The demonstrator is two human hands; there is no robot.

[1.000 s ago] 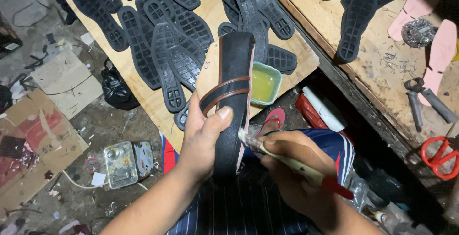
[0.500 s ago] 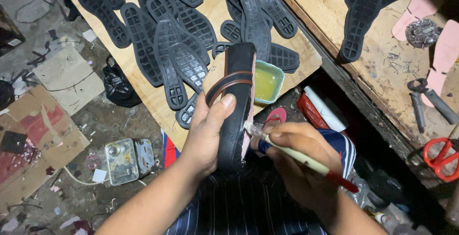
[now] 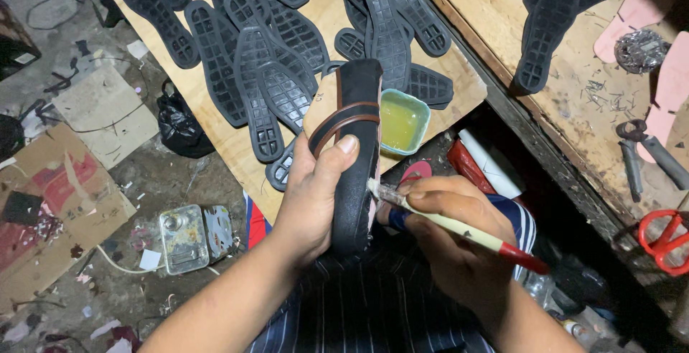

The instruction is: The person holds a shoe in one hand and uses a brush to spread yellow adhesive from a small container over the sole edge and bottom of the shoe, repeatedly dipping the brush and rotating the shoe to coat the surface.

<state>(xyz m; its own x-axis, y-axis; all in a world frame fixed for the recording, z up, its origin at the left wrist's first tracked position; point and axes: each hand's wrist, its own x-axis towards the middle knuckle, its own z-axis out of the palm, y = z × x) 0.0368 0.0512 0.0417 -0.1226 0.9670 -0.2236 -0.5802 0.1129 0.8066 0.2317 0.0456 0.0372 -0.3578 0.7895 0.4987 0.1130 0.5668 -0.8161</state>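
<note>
My left hand (image 3: 313,198) grips a black sandal (image 3: 357,145) with brown straps, held on edge over my lap, thumb pressed near the straps. My right hand (image 3: 448,234) holds a brush (image 3: 459,229) with a pale handle and red end; its tip touches the sandal's right side edge. Just beyond the sandal, a small teal tub of yellowish glue (image 3: 402,120) sits on a wooden board (image 3: 215,134).
Several black rubber soles (image 3: 251,58) cover the board. On the workbench (image 3: 574,123) to the right lie more soles, pink insoles (image 3: 671,87), pliers (image 3: 646,152) and red scissors (image 3: 667,238). A metal tin (image 3: 185,238), cardboard and a black bag (image 3: 179,123) litter the floor.
The sandal has tilted slightly and my left thumb shifted along it. The brush tip has slid a little along the sandal's edge.
</note>
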